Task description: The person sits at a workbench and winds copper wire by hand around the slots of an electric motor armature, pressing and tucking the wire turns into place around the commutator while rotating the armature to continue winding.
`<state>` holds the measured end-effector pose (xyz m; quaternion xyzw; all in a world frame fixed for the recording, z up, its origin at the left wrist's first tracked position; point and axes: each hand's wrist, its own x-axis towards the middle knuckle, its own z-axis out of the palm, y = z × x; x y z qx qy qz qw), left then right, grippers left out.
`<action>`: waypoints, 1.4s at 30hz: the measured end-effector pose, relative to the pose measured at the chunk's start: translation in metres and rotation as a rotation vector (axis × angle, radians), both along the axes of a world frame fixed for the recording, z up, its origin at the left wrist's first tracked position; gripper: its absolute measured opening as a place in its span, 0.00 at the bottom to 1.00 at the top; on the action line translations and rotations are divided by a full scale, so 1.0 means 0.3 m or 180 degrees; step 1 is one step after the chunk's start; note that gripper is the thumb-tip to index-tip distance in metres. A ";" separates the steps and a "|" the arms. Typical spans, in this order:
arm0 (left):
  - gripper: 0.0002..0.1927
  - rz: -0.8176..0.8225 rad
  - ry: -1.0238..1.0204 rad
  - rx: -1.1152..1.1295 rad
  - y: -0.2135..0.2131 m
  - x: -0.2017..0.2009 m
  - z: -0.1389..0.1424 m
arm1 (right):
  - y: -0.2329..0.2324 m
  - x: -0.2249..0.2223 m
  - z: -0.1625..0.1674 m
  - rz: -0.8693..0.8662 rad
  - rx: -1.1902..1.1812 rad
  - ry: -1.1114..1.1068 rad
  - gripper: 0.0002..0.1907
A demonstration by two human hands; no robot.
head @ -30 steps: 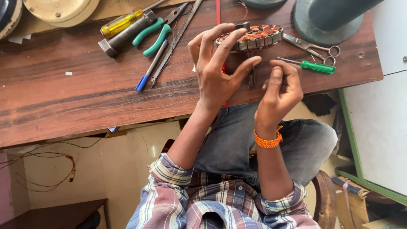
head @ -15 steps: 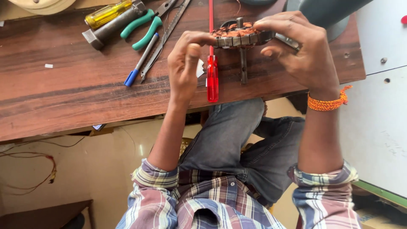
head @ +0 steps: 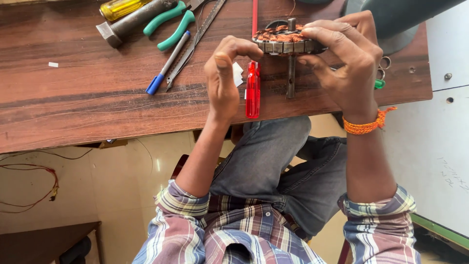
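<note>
Copper-wound stator (head: 286,40) held by left hand (head: 225,80) and right hand (head: 347,61).

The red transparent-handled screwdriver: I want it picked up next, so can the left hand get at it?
Probably yes: the red transparent-handled screwdriver lies uncovered beside the left hand, though that hand grips the copper-wound stator.

Dark wooden counter (head: 97,107), grain visible. Cream tiled floor (head: 122,181) beneath, glossy with daylight reflection. Red wires (head: 34,188) trail at left. White panel (head: 435,146) at right.
</note>
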<state>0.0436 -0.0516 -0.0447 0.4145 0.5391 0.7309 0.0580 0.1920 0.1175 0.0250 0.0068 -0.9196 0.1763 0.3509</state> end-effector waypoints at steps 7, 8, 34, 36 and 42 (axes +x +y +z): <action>0.47 -0.0077 -0.0151 0.0181 0.003 0.016 0.005 | 0.042 0.030 0.017 0.0140 -0.0070 -0.0264 0.24; 0.47 -0.0082 -0.0190 0.0214 0.003 0.014 0.001 | 0.046 0.031 0.015 0.0149 -0.0070 -0.0282 0.24; 0.30 0.0639 0.0839 -0.0580 0.054 0.099 0.039 | -0.019 -0.001 -0.024 -0.0105 -0.0064 0.0105 0.17; 0.28 0.0823 0.0874 -0.0613 0.074 0.107 0.039 | -0.027 -0.002 -0.030 -0.0150 -0.0174 0.0102 0.17; 0.22 0.1001 0.0994 -0.0635 0.095 0.095 0.034 | -0.033 -0.011 -0.040 -0.0209 -0.0234 0.0177 0.15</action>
